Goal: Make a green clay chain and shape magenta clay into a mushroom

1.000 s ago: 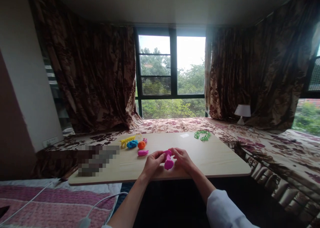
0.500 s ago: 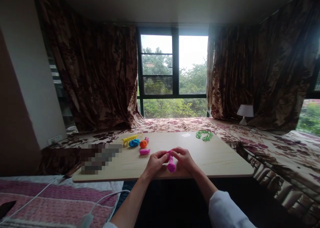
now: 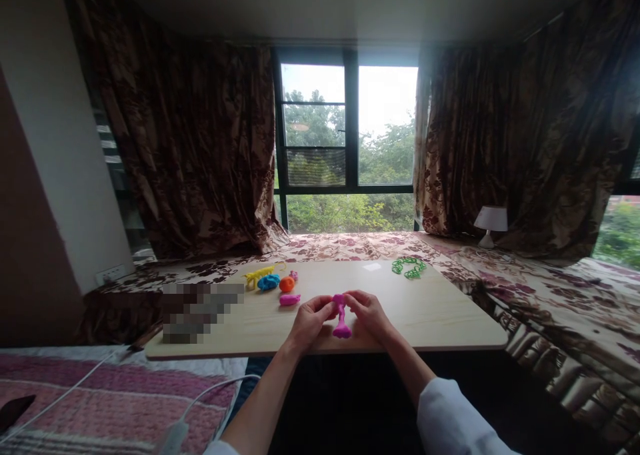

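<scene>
Pale tabletop, pink shape held near its edge, faces windows.

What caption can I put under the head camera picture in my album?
Left hand and right hand hold a pink shape at a pale table, before a bright window.

The table looks like smooth, glossy wood. Near its front edge, the magenta piece looks clay-like; on its left half, the blue lump looks wrinkled. Behind the table, the curtain is creased cloth.
</scene>
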The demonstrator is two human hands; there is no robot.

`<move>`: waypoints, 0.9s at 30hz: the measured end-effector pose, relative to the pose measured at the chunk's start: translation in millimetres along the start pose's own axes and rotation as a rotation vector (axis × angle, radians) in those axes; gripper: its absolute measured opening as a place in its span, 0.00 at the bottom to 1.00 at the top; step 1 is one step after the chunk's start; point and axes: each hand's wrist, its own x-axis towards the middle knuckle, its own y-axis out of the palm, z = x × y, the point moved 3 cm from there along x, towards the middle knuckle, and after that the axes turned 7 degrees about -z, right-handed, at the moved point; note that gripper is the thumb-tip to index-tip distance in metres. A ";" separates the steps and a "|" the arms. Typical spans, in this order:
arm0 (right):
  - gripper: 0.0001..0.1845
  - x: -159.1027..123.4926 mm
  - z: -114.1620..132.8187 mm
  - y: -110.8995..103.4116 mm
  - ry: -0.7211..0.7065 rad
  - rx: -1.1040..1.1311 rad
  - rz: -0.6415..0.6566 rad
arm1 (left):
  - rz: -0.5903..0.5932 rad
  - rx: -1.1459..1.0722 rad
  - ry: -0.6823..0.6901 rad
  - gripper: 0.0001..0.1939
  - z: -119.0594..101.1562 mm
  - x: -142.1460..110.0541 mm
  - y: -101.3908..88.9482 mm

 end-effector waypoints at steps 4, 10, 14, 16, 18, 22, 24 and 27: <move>0.12 -2.3 3.3 1.2 -0.016 -0.012 0.001 | -0.009 0.005 0.001 0.18 2.3 1.1 0.0; 0.12 -3.2 4.7 3.8 -0.013 -0.030 0.037 | -0.023 0.032 0.050 0.14 1.4 1.5 -0.7; 0.12 -3.2 -0.2 4.8 0.003 -0.058 0.032 | -0.017 0.043 0.063 0.12 2.4 -0.2 2.8; 0.11 -3.2 -3.2 4.6 0.008 -0.071 0.022 | -0.026 0.047 0.061 0.11 4.5 -0.3 4.9; 0.10 -2.7 -5.2 4.1 0.012 -0.074 0.015 | -0.040 0.047 0.058 0.11 7.0 0.6 5.8; 0.15 -0.2 -5.2 3.2 0.025 -0.047 0.028 | -0.089 0.031 0.047 0.14 10.1 4.3 2.0; 0.17 0.8 -4.3 3.2 0.035 -0.022 0.042 | -0.115 0.017 0.036 0.17 10.6 5.9 -1.1; 0.16 0.8 -3.4 3.2 0.042 0.004 0.053 | -0.125 -0.001 0.026 0.19 10.2 6.4 -3.1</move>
